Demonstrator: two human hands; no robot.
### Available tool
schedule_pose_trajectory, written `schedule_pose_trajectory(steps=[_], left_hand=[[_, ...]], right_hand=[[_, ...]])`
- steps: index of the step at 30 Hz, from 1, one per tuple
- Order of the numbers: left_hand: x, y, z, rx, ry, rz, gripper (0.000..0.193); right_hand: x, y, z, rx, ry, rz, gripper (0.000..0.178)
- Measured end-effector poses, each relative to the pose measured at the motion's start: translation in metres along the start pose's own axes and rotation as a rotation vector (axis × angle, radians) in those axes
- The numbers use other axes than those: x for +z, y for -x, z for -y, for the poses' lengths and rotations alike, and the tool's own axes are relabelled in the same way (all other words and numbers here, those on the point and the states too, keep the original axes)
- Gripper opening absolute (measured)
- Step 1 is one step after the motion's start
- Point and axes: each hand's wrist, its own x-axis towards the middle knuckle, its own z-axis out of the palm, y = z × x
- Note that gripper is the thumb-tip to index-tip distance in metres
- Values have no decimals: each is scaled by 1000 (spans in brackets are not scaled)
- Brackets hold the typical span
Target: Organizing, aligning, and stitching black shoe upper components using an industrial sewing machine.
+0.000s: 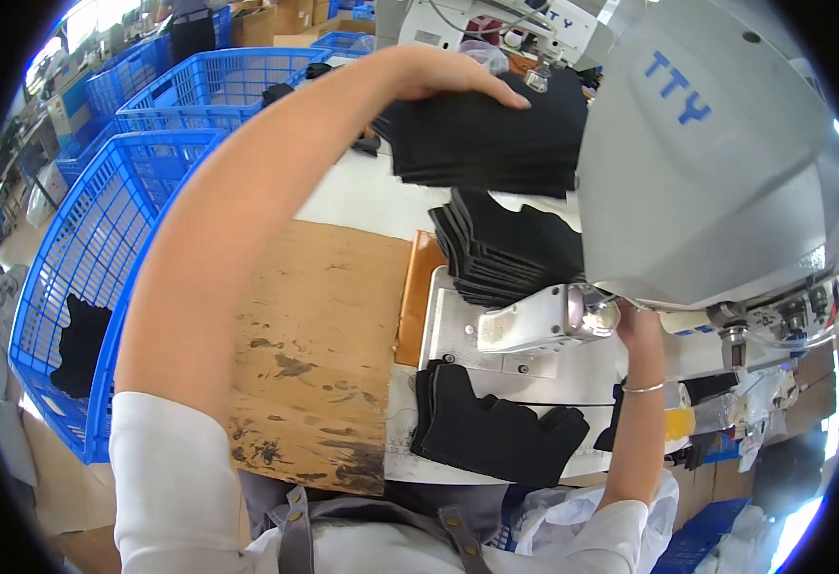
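My left arm reaches across to the far side of the table. There my left hand point(453, 75) grips a stack of black fabric pieces point(496, 139) at its far edge, with the thumb lying over the top. Nearer, a second pile of black cut pieces point(510, 244) sits behind the metal arm of the sewing machine point(534, 323). Several more black pieces point(496, 421) lie at the table's front edge. My right hand point(637, 323) is beside the machine's arm, under the grey machine head point(716, 153). The head hides its fingers.
Blue plastic baskets point(104, 191) stand along the left, the nearest with black fabric point(80, 344) inside. A worn brown board point(314, 354) covers the table's left part. The large machine head fills the upper right. A person point(192, 29) stands far back left.
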Motion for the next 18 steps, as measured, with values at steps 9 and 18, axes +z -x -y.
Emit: schedule_pose_trajectory(steps=[9, 18], left_hand=[[93, -110, 33, -116, 72, 546, 57], [78, -70, 41, 464, -485, -279, 84]], right_hand=[[32, -2, -9, 93, -51, -185, 26], [-54, -48, -6, 35, -537, 18, 42]])
